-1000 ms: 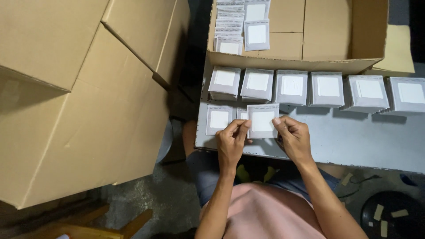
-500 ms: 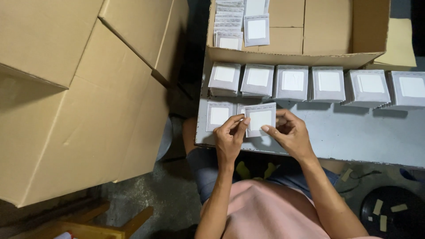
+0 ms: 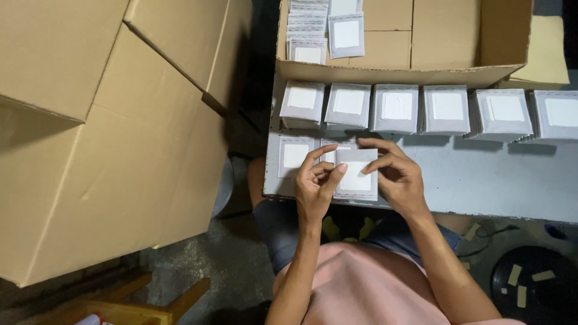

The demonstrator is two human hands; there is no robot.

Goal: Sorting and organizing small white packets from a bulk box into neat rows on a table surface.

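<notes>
Grey flat packet (image 3: 356, 178) w/ white square, over bench (image 3: 481, 180) front edge, pinched by both hands: left (image 3: 316, 186), right (image 3: 397, 180). Looks light, thin, bendy; best gripped at edges, not the middle.

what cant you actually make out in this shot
Head view only:
- The underside of the grey packet held by the left hand and right hand: faces away.
- The packet on the table behind it: mostly covered by the held packet and fingers.
- The rightmost stack: cut by the frame edge.
- Printing on the packets in the cardboard box: too small.
- The black round thing: dim, cut off at the bottom right corner.
</notes>
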